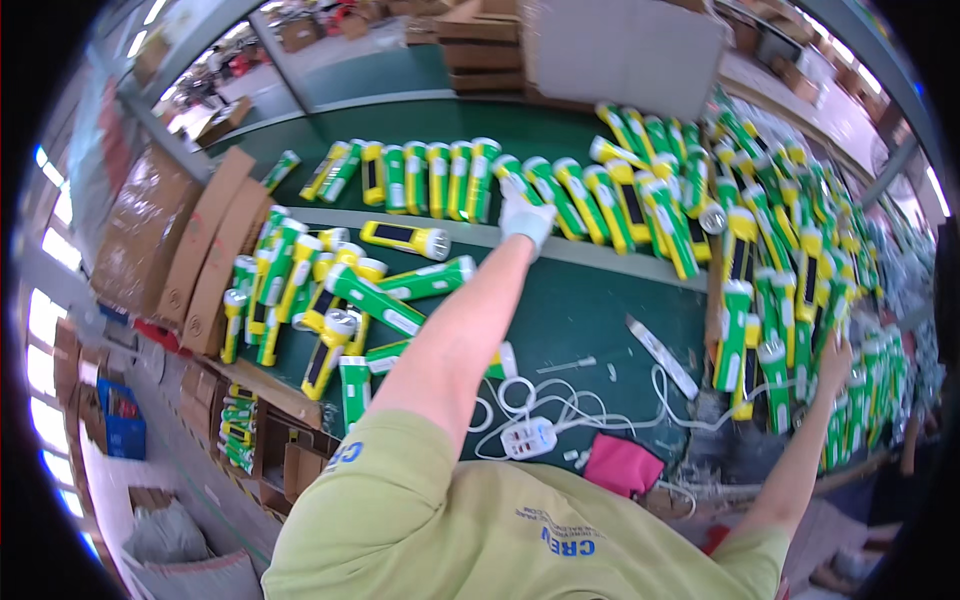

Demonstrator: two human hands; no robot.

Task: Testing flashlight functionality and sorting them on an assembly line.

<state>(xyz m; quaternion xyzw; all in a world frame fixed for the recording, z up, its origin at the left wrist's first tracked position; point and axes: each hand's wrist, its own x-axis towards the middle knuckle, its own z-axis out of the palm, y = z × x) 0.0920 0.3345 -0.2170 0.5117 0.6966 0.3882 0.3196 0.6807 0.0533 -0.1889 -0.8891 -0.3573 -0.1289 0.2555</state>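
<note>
My left hand, in a white glove, reaches to the far row and closes over a green and yellow flashlight, whose lower part the glove hides. Other flashlights stand side by side left of it, and more lean to its right. One yellow flashlight with a dark panel lies nearer. At the right, my right hand is by the edge of a heap of flashlights. Its fingers are small and partly hidden among them, so their grip does not show.
Loose flashlights lie beside cardboard flaps at the left. On the green table are a white-handled knife, a power strip with looping white cables, and a pink pouch. A grey-white panel stands behind.
</note>
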